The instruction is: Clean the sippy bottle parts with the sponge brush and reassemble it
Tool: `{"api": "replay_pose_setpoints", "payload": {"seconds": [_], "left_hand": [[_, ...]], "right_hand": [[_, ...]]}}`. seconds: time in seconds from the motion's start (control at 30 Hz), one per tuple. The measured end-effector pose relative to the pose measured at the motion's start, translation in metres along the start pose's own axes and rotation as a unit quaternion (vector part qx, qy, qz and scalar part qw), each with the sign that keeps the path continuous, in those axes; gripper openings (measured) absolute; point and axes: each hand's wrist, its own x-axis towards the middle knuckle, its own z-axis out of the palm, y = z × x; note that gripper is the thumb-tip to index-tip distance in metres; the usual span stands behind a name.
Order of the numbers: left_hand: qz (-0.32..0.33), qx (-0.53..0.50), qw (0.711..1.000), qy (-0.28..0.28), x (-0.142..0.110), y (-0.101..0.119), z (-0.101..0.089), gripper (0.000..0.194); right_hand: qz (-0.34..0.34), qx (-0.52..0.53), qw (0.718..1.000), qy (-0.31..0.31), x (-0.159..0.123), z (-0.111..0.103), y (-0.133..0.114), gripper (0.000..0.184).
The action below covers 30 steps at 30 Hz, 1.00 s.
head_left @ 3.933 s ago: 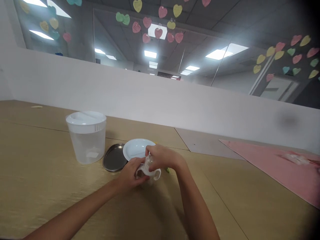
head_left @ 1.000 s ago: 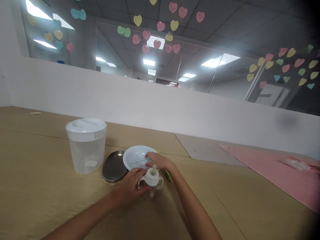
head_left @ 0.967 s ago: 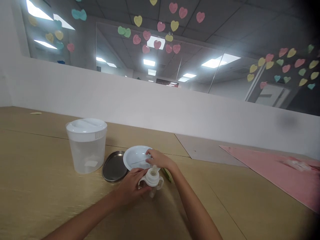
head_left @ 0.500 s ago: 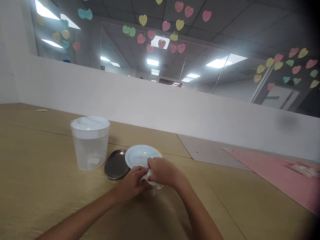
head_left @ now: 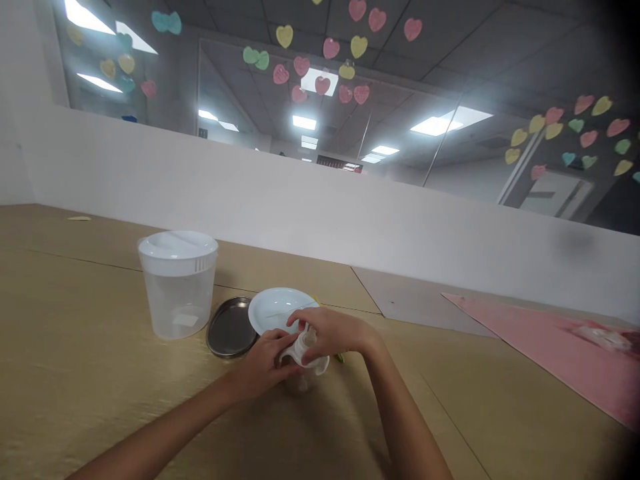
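No longer wrapping the top of the bottle [head_left: 299,351] with the right hand [head_left: 334,331], as half a second ago; arching over it with thumb and forefinger parted, leaving part of the clear nipple [head_left: 310,338] in sight between them. Cannot tell whether pinching it. As before, clasping the bottle's left side with the left hand [head_left: 264,360], thumb in front, fingers behind. Held at the near middle, just in front of a round, glossy, pale blue bowl [head_left: 273,307]: white plastic at the neck, see-through below. Just left of the bowl, a dark metal tray [head_left: 231,327] with a shiny rim. Farther left, a tapering tub [head_left: 177,293] of frosted plastic under a smooth white lid [head_left: 177,245]. To the right, a flat pink sheet [head_left: 540,347] on the tan table [head_left: 125,387].
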Motion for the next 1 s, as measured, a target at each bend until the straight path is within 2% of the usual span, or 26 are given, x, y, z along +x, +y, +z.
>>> {"api": "replay_pose_setpoints", "payload": {"seconds": [0.1, 0.17, 0.3, 0.43, 0.57, 0.77, 0.9, 1.0], "left_hand": [[-0.007, -0.004, 1.000, -0.002, 0.000, 0.001, 0.000, 0.051], [-0.004, -0.005, 1.000, -0.008, 0.000, 0.001, -0.001, 0.050], [0.011, -0.004, 1.000, -0.017, 0.001, 0.000, -0.003, 0.052], [0.015, 0.005, 1.000, -0.023, 0.002, -0.002, -0.002, 0.051], [0.021, 0.023, 0.999, -0.004, 0.000, -0.004, 0.001, 0.052], [0.031, 0.029, 0.999, 0.024, -0.005, -0.005, 0.009, 0.065], [0.075, 0.022, 0.996, 0.051, -0.008, -0.006, 0.013, 0.078], [0.094, 0.021, 0.992, 0.083, -0.008, -0.006, 0.011, 0.078]], "right_hand": [[0.099, -0.026, 0.992, 0.070, -0.002, -0.003, -0.003, 0.028], [0.117, -0.049, 0.988, 0.089, -0.003, -0.005, -0.006, 0.023], [0.042, -0.040, 0.994, 0.093, -0.007, -0.005, -0.003, 0.008], [-0.015, -0.014, 0.996, 0.089, -0.012, -0.009, 0.004, 0.018], [-0.046, 0.012, 0.992, 0.116, -0.023, -0.020, 0.007, 0.021], [-0.063, 0.107, 0.968, 0.217, -0.045, -0.033, 0.006, 0.010], [-0.056, 0.141, 0.938, 0.312, -0.051, -0.037, 0.007, 0.012], [-0.045, 0.153, 0.910, 0.383, -0.045, -0.036, 0.009, 0.014]]}}
